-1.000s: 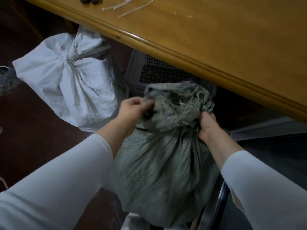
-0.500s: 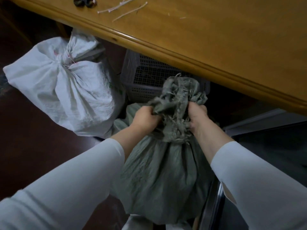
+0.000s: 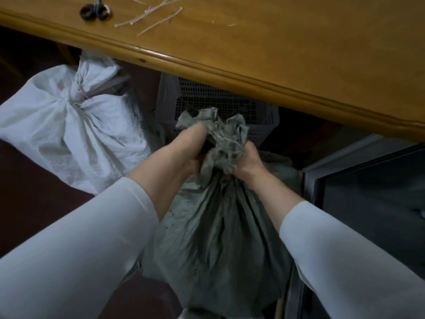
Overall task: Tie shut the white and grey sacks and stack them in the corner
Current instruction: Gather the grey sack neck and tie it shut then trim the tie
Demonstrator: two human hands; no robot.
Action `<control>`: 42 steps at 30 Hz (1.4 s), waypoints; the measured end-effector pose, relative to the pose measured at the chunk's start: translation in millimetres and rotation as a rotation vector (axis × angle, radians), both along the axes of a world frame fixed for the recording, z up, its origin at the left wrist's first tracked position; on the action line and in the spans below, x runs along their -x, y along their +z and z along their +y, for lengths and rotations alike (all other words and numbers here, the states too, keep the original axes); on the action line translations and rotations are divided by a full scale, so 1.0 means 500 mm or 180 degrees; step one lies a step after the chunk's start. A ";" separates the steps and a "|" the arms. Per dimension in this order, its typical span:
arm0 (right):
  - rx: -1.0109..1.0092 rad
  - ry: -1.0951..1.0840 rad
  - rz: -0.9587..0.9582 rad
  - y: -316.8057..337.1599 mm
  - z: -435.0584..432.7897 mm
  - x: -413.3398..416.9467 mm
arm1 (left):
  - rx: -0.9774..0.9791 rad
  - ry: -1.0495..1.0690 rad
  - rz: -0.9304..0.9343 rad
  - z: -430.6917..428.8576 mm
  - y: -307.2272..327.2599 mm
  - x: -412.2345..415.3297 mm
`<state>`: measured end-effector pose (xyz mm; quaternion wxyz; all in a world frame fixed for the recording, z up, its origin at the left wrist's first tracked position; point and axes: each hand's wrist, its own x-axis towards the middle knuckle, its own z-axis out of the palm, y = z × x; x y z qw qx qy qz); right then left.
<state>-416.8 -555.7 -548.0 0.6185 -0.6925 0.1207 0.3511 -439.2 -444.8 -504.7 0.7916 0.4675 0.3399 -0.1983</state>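
A full grey sack stands on the floor in front of me, its frayed mouth bunched upward. My left hand grips the left side of the gathered neck, and my right hand squeezes the right side of it. Both hands are closed on the cloth, close together. I see no string around the grey neck. To the left a white sack lies on the dark floor, its neck tied with thin cord. Several loose white string pieces lie on the wooden table above.
The wooden table's edge overhangs the sacks. A grey perforated plastic crate sits under it, behind the grey sack. A dark cabinet with a metal frame stands at the right. Black scissor handles rest on the table.
My hands have come closer together on the grey sack's neck, bunching the mouth tighter and narrower. The view has shifted a little, showing more of the tabletop.
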 end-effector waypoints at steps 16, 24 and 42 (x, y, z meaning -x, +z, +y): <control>-0.0359 -0.1324 -0.0236 0.102 -0.041 0.034 | -0.3482 -0.1571 -0.1686 -0.138 -0.109 0.109; -0.0872 -0.0955 -0.0603 0.220 -0.041 -0.047 | -0.3166 0.0317 -0.1212 -0.168 -0.056 0.013; -0.0947 -0.1921 0.1122 0.017 -0.067 -0.107 | -0.2760 0.0181 -0.0591 -0.241 -0.143 0.001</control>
